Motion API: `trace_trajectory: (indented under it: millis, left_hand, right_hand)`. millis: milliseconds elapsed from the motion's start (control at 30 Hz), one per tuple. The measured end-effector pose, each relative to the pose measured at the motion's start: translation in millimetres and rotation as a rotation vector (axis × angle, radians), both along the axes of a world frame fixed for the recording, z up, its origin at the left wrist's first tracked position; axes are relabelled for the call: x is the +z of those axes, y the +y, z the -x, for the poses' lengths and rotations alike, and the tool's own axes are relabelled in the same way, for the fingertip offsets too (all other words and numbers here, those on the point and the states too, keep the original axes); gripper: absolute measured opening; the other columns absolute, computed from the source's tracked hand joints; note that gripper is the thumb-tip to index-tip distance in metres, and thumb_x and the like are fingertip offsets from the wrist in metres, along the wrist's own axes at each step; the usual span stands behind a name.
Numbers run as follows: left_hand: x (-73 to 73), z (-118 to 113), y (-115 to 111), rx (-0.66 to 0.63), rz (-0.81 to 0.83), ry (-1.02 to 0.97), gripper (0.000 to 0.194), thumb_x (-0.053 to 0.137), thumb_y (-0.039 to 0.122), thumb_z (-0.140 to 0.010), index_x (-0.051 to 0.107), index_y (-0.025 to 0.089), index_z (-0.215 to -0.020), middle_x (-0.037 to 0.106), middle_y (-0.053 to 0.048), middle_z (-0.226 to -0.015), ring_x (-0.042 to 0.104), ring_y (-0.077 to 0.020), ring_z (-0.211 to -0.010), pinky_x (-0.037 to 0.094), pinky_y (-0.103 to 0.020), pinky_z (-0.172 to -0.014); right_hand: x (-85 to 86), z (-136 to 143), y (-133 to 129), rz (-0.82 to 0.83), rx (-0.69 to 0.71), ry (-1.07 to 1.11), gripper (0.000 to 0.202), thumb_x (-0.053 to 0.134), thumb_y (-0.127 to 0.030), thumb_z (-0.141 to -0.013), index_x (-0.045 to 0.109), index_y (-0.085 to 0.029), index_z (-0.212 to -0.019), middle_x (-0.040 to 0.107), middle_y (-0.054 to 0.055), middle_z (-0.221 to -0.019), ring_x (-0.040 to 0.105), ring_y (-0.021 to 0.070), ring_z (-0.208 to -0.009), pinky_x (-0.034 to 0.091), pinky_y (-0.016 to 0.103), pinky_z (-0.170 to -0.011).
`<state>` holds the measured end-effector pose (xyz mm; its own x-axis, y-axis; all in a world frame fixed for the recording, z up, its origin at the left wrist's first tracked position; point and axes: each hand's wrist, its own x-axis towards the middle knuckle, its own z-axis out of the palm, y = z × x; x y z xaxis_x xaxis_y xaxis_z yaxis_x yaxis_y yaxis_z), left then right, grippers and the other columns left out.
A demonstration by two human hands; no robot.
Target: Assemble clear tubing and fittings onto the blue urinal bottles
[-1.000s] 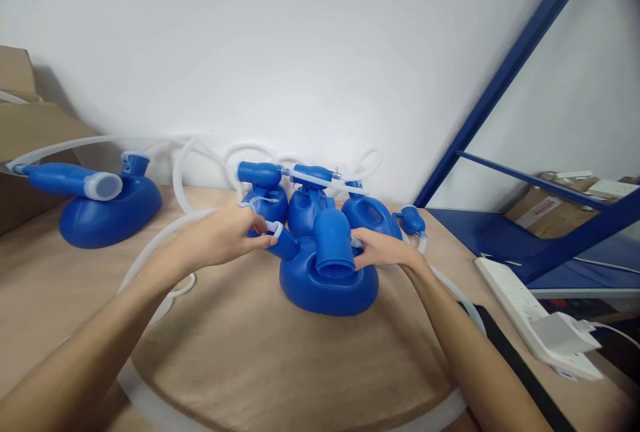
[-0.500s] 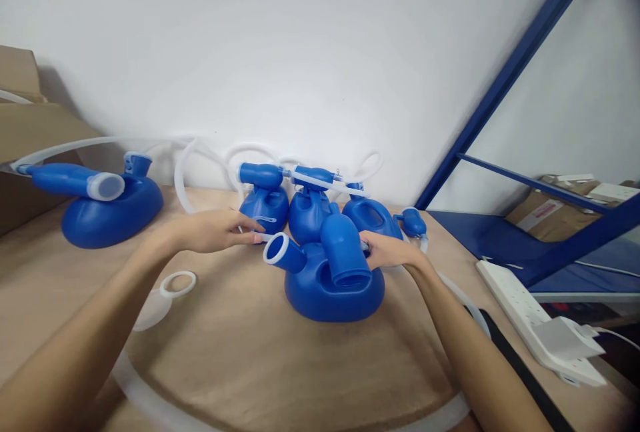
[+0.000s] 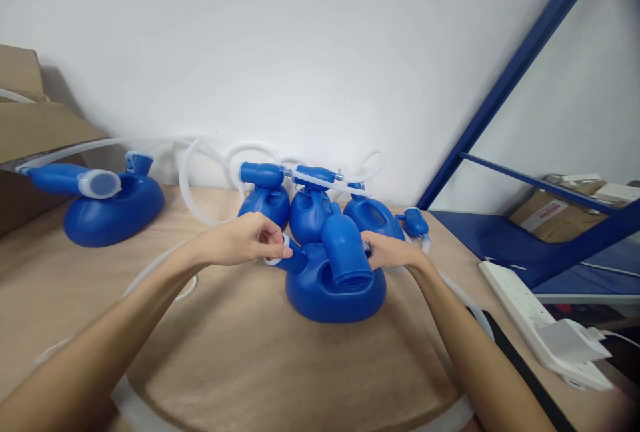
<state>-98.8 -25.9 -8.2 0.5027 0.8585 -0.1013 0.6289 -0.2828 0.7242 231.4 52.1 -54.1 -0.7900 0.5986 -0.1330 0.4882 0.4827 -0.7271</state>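
While left hand (image 3: pixel 253 240) pinches blue bottle's (image 3: pixel 333 305) spout (image 3: pixel 296 261), right hand (image 3: pixel 389 250) curls at pale connector (image 3: pixel 367 246), hold unclear; carton label (image 3: pixel 546 213) unreadable.

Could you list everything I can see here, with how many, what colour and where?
Wall: 1, white, behind
Table: 1, brown, below
Front bottle: 1, blue, centre
Back bottles: 3, blue, near the wall
Side bottle: 1, blue, left
Cup-shaped pieces: 4, blue, on or against bottles
Small bulb-shaped piece: 1, blue, right of the back bottles
Hoses: several, translucent white, around the bottles
Cardboard boxes: at least 2, brown, far left and right
Shelf unit: 1, blue, right
Power strip: 1, white, right
Adapter: 1, white, on the power strip
Strip: 1, black, beside the power strip
Left hand: 1, bare, at the front bottle's neck
Right hand: 1, bare, at the front bottle's right side
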Motion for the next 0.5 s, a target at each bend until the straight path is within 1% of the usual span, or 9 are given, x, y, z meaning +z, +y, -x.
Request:
trace_trajectory:
  millis: [67, 167, 233, 300, 367, 500]
  left_hand:
    - [-3.2, 0.7, 2.2, -0.007, 0.054, -0.032, 0.034, 0.071, 0.047, -0.086, 0.065, 0.018, -0.069, 0.060, 0.001, -0.070, 0.049, -0.0141, -0.069, 0.035, -0.025, -0.061]
    - [-4.8, -1.1, 2.3, 0.003, 0.108, -0.110, 0.032, 0.069, 0.040, -0.086, 0.057, 0.019, -0.064, 0.057, 0.002, -0.068, 0.052, -0.0144, -0.071, 0.036, -0.025, -0.064]
    - [-5.0, -2.7, 2.2, -0.006, 0.161, -0.166, 0.028, 0.067, 0.034, -0.083, 0.056, 0.019, -0.062, 0.057, 0.002, -0.067, 0.054, -0.0152, -0.073, 0.037, -0.025, -0.066]
    - [-5.0, -3.4, 3.1, -0.032, 0.201, -0.206, 0.023, 0.065, 0.029, -0.081, 0.057, 0.018, -0.062, 0.058, 0.001, -0.068, 0.054, -0.0155, -0.074, 0.038, -0.025, -0.067]
    - [-5.2, -2.9, 5.2, -0.052, 0.214, -0.234, 0.021, 0.063, 0.028, -0.079, 0.058, 0.018, -0.061, 0.060, 0.000, -0.069, 0.053, -0.0153, -0.073, 0.037, -0.026, -0.067]
    - [-4.8, -0.4, 9.2, -0.017, 0.215, -0.266, 0.021, 0.061, 0.028, -0.075, 0.057, 0.018, -0.056, 0.060, -0.001, -0.067, 0.050, -0.0148, -0.069, 0.038, -0.026, -0.065]
  right_hand:
    - [0.2, 0.1, -0.4, 0.008, -0.006, 0.002, 0.016, 0.079, -0.030, -0.072, 0.071, -0.020, -0.082, 0.073, -0.001, -0.086, 0.068, 0.0240, -0.091, 0.052, 0.031, -0.081]
    - [1.4, 0.3, -1.0, 0.032, -0.021, -0.003, 0.018, 0.079, -0.030, -0.072, 0.072, -0.020, -0.085, 0.075, -0.001, -0.093, 0.068, 0.0229, -0.090, 0.052, 0.030, -0.081]
    - [2.0, 0.2, -0.9, 0.039, -0.021, -0.013, 0.020, 0.080, -0.031, -0.072, 0.073, -0.020, -0.087, 0.076, -0.001, -0.095, 0.068, 0.0231, -0.090, 0.052, 0.030, -0.081]
    - [2.1, 0.2, -0.5, 0.033, -0.020, -0.018, 0.020, 0.080, -0.032, -0.071, 0.073, -0.020, -0.086, 0.076, -0.001, -0.092, 0.068, 0.0232, -0.089, 0.052, 0.030, -0.079]
    - [2.4, 0.6, -0.3, 0.022, -0.025, -0.018, 0.021, 0.080, -0.034, -0.071, 0.073, -0.020, -0.084, 0.075, -0.002, -0.090, 0.068, 0.0230, -0.087, 0.052, 0.030, -0.077]
    - [4.1, 3.3, -1.9, 0.031, -0.009, -0.006, 0.023, 0.081, -0.038, -0.072, 0.071, -0.020, -0.081, 0.073, -0.002, -0.085, 0.067, 0.0217, -0.083, 0.052, 0.029, -0.076]
